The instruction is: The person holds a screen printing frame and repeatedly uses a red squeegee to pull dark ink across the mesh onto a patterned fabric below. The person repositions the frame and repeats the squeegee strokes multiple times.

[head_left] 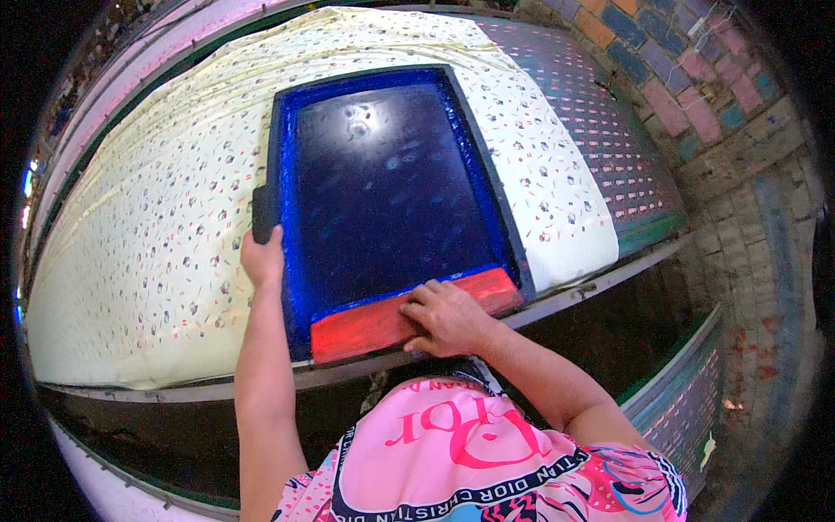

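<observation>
A screen-printing frame [511,213] lies on pale printed fabric, its dark mesh bordered by smeared blue. My left hand [263,257] is closed on the left side of the frame, thumb up, just below a black block [262,213] fixed to that edge. Along the near end of the frame lies a long red squeegee [358,333]. My right hand [442,318] grips it near its middle, with the fingers over its top and the thumb on the near side. The squeegee's lower edge is hidden.
Pale fabric [156,226] with small scattered motifs covers the long table. A darker patterned fabric [622,165] stretches beyond it at the right. The table's near edge [574,291] has a rail. Another table [683,391] stands at the lower right, beside a brick floor [757,287].
</observation>
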Tool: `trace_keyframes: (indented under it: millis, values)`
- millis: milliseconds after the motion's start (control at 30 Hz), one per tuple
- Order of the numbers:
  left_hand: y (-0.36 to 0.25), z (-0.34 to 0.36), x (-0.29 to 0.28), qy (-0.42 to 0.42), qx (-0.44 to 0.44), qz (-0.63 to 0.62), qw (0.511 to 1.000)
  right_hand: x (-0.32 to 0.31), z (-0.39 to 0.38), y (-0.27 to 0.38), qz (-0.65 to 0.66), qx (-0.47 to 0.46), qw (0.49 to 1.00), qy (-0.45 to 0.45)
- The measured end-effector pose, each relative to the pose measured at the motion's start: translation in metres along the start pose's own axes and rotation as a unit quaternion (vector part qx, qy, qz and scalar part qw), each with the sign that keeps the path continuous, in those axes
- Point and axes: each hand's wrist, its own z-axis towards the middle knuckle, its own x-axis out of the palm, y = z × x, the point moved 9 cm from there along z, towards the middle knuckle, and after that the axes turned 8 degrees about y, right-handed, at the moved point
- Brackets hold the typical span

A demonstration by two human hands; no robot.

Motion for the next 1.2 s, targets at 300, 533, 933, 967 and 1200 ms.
trace_keyframes:
  millis: [300, 533, 933, 967, 1200]
  values:
    - [0.003, 0.002, -0.01, -0.012, -0.033, 0.061, 0.997, -0.072, -0.077, -0.13, 0.114, -0.011, 0.981, -0.159]
    - [0.009, 0.007, -0.005, -0.017, -0.074, 0.04, 0.996, -0.073, -0.082, -0.237, 0.193, 0.115, 0.949, -0.221]
    - [-0.002, -0.001, 0.004, 0.014, -0.072, -0.03, 0.997, -0.021, -0.101, -0.301, 0.499, 0.183, 0.746, -0.401]
    - [-0.007, -0.003, 0.003, 0.018, -0.068, -0.043, 0.997, -0.023, -0.104, -0.301, 0.519, 0.196, 0.729, -0.402]
    - [0.01, 0.004, -0.002, 0.026, -0.075, -0.065, 0.995, -0.067, -0.09, -0.265, 0.658, 0.18, 0.639, -0.356]
